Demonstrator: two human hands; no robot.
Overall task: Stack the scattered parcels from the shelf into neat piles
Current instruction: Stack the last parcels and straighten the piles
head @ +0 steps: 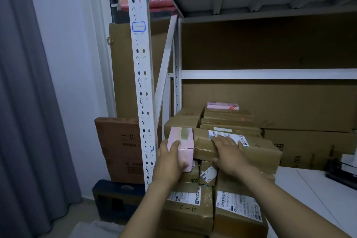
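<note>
Two brown parcels [190, 208] [239, 212] with white labels sit side by side at the front of the pile, lowest and closest. On them, a small labelled parcel [207, 175]. Above that, a long brown parcel [255, 150] lies across the pile. Right hand [229, 152] on it: fingers spread straight over the top and label, thumb against the front face, no closed grip. Left hand [170, 160] has its grip round the near end of a pink box [180, 141], thumb on top, fingers underneath. Pink box sits just beside the long parcel's left end, touching it; cannot tell if it rests on the pile. Behind, a taller stack of flat brown parcels [228, 120] with a pink parcel [222, 105] on top. All on a white shelf [309, 189] of a metal rack, its perforated post [140, 83] left of the pile. Cardboard sheet [270, 102] lines the back. Reddish box [117, 147] leans beyond the post, dark blue block [112, 197] on the floor below it, grey curtain [23, 102] far left.
</note>
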